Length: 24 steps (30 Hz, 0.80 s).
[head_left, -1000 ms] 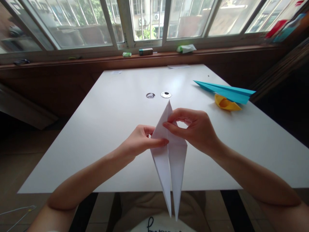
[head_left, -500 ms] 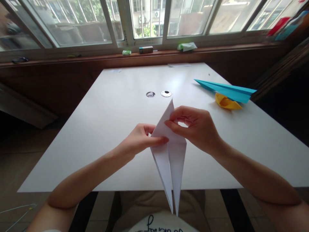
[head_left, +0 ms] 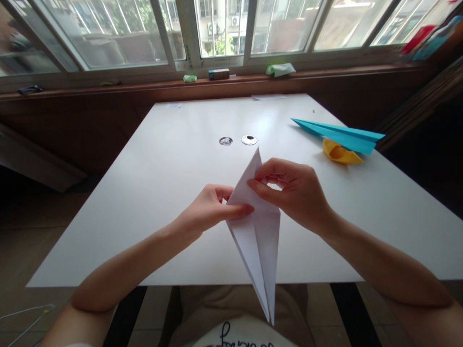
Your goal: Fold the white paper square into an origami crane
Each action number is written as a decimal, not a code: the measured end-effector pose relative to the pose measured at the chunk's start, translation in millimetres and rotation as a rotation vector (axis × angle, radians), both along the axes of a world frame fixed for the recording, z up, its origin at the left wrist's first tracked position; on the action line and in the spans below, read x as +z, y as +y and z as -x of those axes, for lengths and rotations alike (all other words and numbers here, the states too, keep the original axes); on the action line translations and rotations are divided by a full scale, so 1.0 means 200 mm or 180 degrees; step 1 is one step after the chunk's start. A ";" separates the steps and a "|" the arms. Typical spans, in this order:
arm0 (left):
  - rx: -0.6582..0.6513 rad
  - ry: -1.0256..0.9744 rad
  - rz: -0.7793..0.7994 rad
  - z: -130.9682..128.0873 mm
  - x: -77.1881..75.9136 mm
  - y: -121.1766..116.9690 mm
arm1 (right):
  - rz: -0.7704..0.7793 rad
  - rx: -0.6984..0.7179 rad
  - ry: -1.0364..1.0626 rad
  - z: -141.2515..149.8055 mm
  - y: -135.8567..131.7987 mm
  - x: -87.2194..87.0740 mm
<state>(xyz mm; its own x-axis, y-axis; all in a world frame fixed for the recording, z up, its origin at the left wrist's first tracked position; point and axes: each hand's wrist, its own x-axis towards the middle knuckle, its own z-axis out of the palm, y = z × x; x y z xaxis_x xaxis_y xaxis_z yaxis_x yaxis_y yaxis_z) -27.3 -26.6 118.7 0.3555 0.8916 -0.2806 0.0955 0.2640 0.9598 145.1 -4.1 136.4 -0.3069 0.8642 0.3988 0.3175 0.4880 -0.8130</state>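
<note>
A folded white paper (head_left: 249,241), shaped like a long kite with two narrow legs, is held up over the near part of the white table (head_left: 152,159). Its single point faces the window; the two leg tips hang past the table's front edge, close together. My left hand (head_left: 217,205) grips the left corner, thumb across the front and fingers behind, mostly hidden. Thumb and forefinger of my right hand (head_left: 289,185) pinch the upper right edge below the point. Just beyond the point lie two round pieces, a greyish disc (head_left: 225,141) and a white disc with a black spot (head_left: 249,140).
To the right rest a blue paper plane (head_left: 343,136) and a yellow paper boat (head_left: 340,152). A flat white paper (head_left: 268,97) is at the table's far edge. Along the windowsill sit a small box (head_left: 219,74) and a green-and-white packet (head_left: 280,70).
The two lower legs of the white paper have swung right and drawn together, and its point has shifted slightly right. Both hands keep their grip almost in place.
</note>
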 end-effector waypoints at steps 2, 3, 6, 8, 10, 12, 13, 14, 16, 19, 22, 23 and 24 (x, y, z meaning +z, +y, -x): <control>0.0007 0.0007 -0.0012 0.00 0.00 0.00 | -0.0009 -0.0005 -0.0004 0.00 0.00 0.00; 0.0010 0.0005 -0.0016 0.00 0.00 0.00 | -0.0012 -0.0007 0.0001 0.00 0.00 0.00; 0.0007 0.0006 -0.0022 0.00 0.00 0.00 | -0.0014 0.0002 0.0024 0.00 -0.01 0.01; 0.0000 0.0012 -0.0019 0.00 0.00 0.00 | -0.0016 0.0008 0.0040 0.00 -0.01 0.01; -0.0007 0.0022 -0.0017 0.00 0.00 0.00 | -0.0026 0.0012 0.0034 0.00 -0.01 0.00; -0.0012 0.0027 -0.0014 0.00 0.00 0.00 | -0.0062 0.0019 0.0007 0.00 0.00 0.00; -0.0011 0.0028 -0.0013 0.00 0.00 0.00 | -0.0081 0.0028 -0.0012 0.00 0.00 0.00; -0.0009 0.0027 -0.0012 0.00 0.00 0.00 | -0.0105 0.0036 -0.0028 0.00 0.00 0.00; 0.0004 0.0020 -0.0007 0.00 0.01 0.00 | -0.0145 0.0043 -0.0061 0.00 0.00 0.00; 0.0011 0.0017 0.0008 -0.01 0.01 -0.01 | -0.0216 0.0028 -0.0072 0.00 0.00 0.00; -0.0014 0.0011 0.0021 -0.01 0.01 -0.01 | -0.0282 0.0023 -0.0054 0.00 0.00 0.00; -0.0019 0.0001 0.0025 -0.01 0.01 -0.01 | -0.0294 0.0028 -0.0053 0.00 0.00 0.00; -0.0017 -0.0011 0.0026 -0.02 0.01 -0.01 | -0.0299 0.0030 -0.0058 0.00 0.00 0.01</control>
